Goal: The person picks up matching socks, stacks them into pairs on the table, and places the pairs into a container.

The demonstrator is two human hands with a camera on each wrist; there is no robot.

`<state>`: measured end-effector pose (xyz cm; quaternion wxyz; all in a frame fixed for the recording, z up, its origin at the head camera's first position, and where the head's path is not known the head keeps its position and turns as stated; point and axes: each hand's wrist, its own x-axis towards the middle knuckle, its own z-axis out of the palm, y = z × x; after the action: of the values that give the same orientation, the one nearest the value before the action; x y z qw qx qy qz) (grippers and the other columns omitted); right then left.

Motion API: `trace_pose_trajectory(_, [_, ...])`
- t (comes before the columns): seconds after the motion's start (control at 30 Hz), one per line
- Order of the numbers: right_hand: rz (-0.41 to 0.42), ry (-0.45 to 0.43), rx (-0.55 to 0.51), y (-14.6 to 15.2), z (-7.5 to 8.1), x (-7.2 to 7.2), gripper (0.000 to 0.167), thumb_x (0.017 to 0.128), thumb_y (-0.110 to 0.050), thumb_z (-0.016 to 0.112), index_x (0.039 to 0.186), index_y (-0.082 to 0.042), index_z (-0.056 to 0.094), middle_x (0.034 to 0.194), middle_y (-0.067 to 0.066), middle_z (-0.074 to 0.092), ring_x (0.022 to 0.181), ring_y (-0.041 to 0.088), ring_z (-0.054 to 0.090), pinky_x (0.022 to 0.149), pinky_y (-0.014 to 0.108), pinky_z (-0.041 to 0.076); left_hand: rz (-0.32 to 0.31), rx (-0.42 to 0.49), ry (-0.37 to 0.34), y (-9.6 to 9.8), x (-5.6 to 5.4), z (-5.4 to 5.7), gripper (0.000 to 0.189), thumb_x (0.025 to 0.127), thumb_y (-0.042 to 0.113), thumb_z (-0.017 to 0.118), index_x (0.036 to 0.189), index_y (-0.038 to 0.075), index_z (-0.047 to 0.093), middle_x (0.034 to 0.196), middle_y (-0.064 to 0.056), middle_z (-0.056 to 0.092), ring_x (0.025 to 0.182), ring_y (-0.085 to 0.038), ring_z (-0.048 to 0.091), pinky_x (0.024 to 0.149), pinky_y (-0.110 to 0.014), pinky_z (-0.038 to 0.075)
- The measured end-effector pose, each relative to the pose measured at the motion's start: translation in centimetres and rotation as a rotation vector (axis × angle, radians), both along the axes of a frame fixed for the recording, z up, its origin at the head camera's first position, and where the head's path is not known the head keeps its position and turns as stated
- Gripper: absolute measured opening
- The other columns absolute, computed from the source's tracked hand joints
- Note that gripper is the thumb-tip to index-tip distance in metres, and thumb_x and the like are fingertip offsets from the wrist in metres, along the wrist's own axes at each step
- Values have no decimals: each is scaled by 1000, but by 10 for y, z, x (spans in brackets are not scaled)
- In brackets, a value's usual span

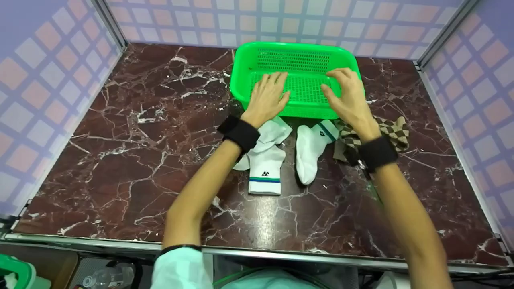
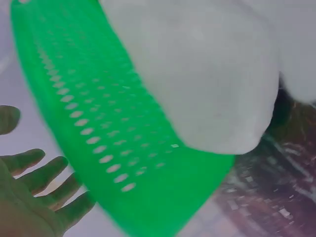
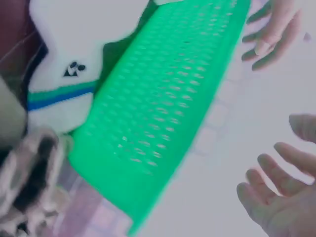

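Note:
Both hands are over the green plastic basket (image 1: 309, 111), and neither holds anything. My left hand (image 1: 268, 96) reaches across its front left part with fingers stretched out. At the front right side is my right hand (image 1: 347, 94), its fingers loosely bent and thumb apart. Just in front of the basket lie white socks (image 1: 265, 164) with green and blue stripes, partly overlapping below my left wrist. Another white sock (image 1: 308, 156) lies to their right. Under my right wrist is a brown checkered sock or cloth (image 1: 395, 132), partly hidden by the arm.
The basket stands near the patterned back wall (image 1: 273, 20) on a dark red marbled tabletop (image 1: 140, 160). Side panels bound the table left and right. Below the front edge, a green-rimmed container (image 1: 24, 269) and a clear plastic bottle (image 1: 110, 276) are visible at the lower left.

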<state>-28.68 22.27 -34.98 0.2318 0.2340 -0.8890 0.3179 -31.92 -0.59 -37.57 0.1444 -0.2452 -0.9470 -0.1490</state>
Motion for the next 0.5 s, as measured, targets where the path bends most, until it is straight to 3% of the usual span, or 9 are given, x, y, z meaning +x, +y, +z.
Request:
trace_pose_trajectory(0.1, [33,119,-33,5,3,16,22,91,-4,63,110,7,64,103,22,57,94,31,55,82,37,45,-78,20,86,-2,22,8,49,100,27,51,143,6,42,141,-14,47,126,-30,43,95,-42,45])
trace_pose_trajectory(0.2, [72,136,-31,10,1,28,16,90,-1,64,104,6,65,95,19,58,82,26,57,71,27,47,-185,-3,135,-2,47,13,44,97,22,55,137,4,47,137,-14,51,123,-28,47,93,-41,47])
trace_pose_trajectory(0.33, [134,58,12,18,-13,37,13,89,1,64,100,7,65,92,17,62,77,22,59,65,21,48,-398,-70,133,-1,80,9,34,95,18,57,126,3,56,128,-14,57,116,-28,52,94,-41,48])
trace_pose_trajectory(0.5, [178,-76,65,28,-43,39,16,87,2,66,102,8,66,95,20,64,77,24,61,66,37,53,-622,-235,37,3,112,-6,43,90,26,64,128,8,54,129,-10,56,118,-27,49,96,-42,45])
